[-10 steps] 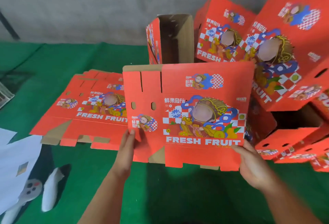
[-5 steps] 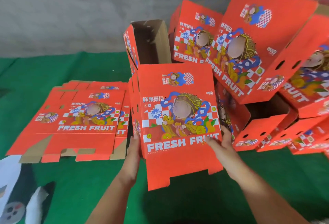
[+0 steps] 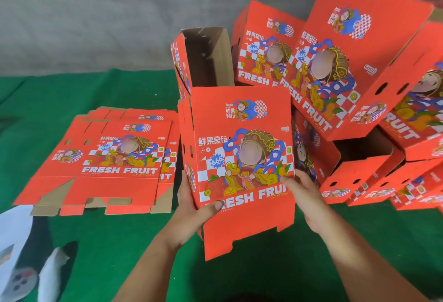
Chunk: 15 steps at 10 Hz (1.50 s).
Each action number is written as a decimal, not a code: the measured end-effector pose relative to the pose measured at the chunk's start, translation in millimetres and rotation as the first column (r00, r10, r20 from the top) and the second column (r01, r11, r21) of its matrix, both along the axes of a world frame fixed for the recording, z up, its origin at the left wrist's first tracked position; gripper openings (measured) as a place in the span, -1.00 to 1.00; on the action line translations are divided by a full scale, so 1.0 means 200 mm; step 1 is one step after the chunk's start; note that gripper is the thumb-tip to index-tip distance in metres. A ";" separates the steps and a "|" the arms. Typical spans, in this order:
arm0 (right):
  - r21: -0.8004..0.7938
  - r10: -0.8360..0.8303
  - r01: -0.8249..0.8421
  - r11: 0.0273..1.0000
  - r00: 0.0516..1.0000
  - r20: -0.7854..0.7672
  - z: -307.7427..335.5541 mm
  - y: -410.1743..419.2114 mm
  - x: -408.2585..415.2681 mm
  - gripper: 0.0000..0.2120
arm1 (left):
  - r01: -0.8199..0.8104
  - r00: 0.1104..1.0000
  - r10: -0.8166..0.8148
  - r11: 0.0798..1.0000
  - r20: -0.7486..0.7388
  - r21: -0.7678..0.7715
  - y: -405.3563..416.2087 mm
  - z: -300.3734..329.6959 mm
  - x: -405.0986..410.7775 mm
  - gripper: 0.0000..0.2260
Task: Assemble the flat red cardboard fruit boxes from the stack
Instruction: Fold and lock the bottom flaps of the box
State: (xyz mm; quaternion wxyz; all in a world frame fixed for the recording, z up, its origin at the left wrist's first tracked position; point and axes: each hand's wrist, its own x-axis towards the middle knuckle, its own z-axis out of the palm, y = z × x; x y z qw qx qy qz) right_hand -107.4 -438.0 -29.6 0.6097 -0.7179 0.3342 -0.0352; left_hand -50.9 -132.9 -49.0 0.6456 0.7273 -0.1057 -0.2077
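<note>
I hold a red cardboard fruit box (image 3: pixel 242 148) upright in the middle of the view, squared open into a tube with its bottom flap hanging toward me. My left hand (image 3: pixel 191 208) grips its lower left corner, thumb across the printed front. My right hand (image 3: pixel 302 193) grips the lower right edge, fingers curled over the front. To the left, the stack of flat red boxes (image 3: pixel 107 157) lies on the green mat (image 3: pixel 263 273).
A pile of assembled red boxes (image 3: pixel 347 73) leans against the grey wall at the right and behind. One open box (image 3: pixel 203 59) stands just behind the held one. White fabric and a white sock (image 3: pixel 51 270) lie at the lower left.
The flat box has been pushed open from a wide flat sheet into a narrow upright tube. Both hands slid closer together on its lower edges, and the view turned left.
</note>
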 end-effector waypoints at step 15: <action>0.165 0.003 -0.032 0.986 0.984 0.177 0.18 -0.18 0.08 -0.57 | -0.245 0.880 0.068 0.913 -0.470 -0.327 0.29 0.11 0.27 -0.39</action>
